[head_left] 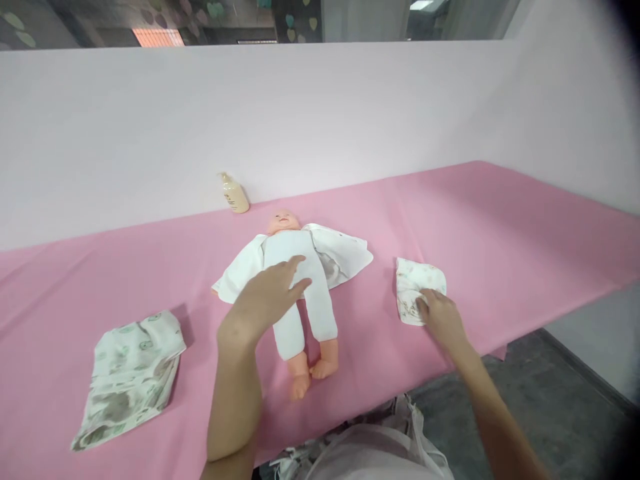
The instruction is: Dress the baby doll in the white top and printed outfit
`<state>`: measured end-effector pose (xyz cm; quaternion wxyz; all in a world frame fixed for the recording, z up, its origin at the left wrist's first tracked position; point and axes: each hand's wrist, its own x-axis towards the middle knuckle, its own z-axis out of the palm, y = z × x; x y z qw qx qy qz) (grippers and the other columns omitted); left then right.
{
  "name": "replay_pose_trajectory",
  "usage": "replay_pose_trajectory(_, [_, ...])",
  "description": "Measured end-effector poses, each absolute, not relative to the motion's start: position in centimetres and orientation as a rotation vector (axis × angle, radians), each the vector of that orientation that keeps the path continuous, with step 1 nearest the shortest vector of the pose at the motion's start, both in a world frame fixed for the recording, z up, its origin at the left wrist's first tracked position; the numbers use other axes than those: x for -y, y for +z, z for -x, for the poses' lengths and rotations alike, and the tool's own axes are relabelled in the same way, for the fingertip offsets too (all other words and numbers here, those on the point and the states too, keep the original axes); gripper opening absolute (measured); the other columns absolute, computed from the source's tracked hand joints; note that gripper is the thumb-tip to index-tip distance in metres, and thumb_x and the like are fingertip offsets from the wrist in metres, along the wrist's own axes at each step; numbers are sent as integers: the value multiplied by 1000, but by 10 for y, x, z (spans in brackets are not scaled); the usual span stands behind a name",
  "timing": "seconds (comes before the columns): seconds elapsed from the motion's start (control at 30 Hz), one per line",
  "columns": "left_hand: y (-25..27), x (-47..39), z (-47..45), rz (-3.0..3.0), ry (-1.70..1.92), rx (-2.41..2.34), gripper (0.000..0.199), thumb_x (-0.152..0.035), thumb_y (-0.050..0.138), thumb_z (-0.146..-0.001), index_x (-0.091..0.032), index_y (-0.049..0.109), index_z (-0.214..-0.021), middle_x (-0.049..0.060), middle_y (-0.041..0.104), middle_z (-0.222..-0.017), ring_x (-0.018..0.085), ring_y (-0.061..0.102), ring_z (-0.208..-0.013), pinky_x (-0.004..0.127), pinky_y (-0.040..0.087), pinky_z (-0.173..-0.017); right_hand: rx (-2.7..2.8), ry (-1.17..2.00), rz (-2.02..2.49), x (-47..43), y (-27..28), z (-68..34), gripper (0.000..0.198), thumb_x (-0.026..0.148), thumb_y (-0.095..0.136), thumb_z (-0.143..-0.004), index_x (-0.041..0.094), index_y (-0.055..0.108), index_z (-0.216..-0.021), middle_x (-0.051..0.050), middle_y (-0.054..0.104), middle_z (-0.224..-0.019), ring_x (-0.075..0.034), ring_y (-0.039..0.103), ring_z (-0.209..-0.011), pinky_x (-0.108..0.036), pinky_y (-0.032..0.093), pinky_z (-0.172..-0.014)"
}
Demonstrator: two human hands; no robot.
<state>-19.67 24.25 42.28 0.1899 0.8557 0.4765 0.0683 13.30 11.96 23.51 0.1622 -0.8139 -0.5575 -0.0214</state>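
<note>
A baby doll (323, 303) lies on its back, its head toward the wall, in a white suit with wide spread sleeves; its feet are bare. Over its middle is my left hand (273, 288), palm down with fingers spread; I cannot tell whether it presses on the suit. To the right lies a small white printed baby hat (420, 275), flat on the table. My right hand (443, 317) has its thumb and fingers closed on the hat's near right edge.
A pink sheet (500, 253) covers the table, whose front edge runs close to my body. A folded white cloth with green prints (135, 367) lies at the left. A cream pump bottle (235, 195) leans at the white wall (310, 120) behind the doll.
</note>
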Motion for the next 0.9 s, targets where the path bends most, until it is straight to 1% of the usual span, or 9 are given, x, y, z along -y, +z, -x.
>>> replay_pose_trajectory(0.1, [415,-225,173,-2429,80,-1046,51,-51,37,-89,-31,42,-136,6,62,-117,27,59,-103,38,44,-85,1337,-187,2259,-123,243,-115,33,28,33,-92,10,60,-99,-12,62,-78,-24,58,-72,-33,40,-67])
replay_pose_trajectory(0.2, [406,-204,149,-2367,29,-828,63,-55,45,-86,-28,33,-142,8,63,-112,28,60,-99,38,44,-84,1078,26,1862,-125,278,-87,34,41,40,-91,13,58,-96,-5,58,-71,-18,52,-61,-27,39,-56])
replay_pose_trajectory(0.3, [402,-184,134,-2254,194,-659,65,-52,49,-85,-21,34,-140,9,64,-106,25,61,-93,35,45,-81,1153,345,1513,-118,319,-46,26,40,48,-87,16,57,-88,-2,56,-71,-15,51,-61,-25,41,-55])
replay_pose_trajectory(0.37, [403,-173,133,-2150,305,-590,57,-46,52,-85,-18,41,-133,7,65,-97,22,61,-88,32,47,-77,1260,594,1303,-111,339,-20,23,32,56,-82,17,55,-99,-1,57,-76,-14,53,-63,-24,44,-55])
replay_pose_trajectory(0.47, [412,-162,146,-2022,489,-622,55,-29,52,-83,-22,37,-136,2,64,-88,18,60,-82,29,49,-72,1368,820,1040,-102,356,3,32,22,58,-80,19,51,-111,-3,60,-89,-15,58,-75,-25,50,-63])
replay_pose_trajectory(0.53, [421,-159,159,-2025,623,-697,64,-18,51,-79,-26,34,-139,0,63,-87,16,60,-78,28,50,-69,1418,812,942,-100,365,8,34,20,56,-83,21,51,-116,-6,60,-101,-17,60,-89,-28,53,-74])
replay_pose_trajectory(0.63, [438,-156,181,-2159,850,-830,62,-13,52,-73,-26,44,-133,1,64,-95,15,60,-76,27,50,-66,1432,624,899,-103,382,12,27,21,57,-85,23,55,-112,-6,61,-107,-18,61,-96,-29,53,-78])
replay_pose_trajectory(0.8, [457,-155,208,-2215,1099,-878,46,-23,62,-77,-26,55,-123,5,58,-120,19,59,-97,27,52,-74,1449,476,870,-112,418,21,13,25,61,-84,22,57,-97,-1,63,-83,-12,61,-70,-21,50,-56])
replay_pose_trajectory(0.9, [460,-159,221,-2120,1089,-768,46,-28,66,-77,-27,55,-122,6,56,-123,18,60,-95,27,53,-72,1503,463,830,-117,434,25,8,21,60,-83,21,52,-84,1,60,-73,-11,57,-61,-20,46,-49])
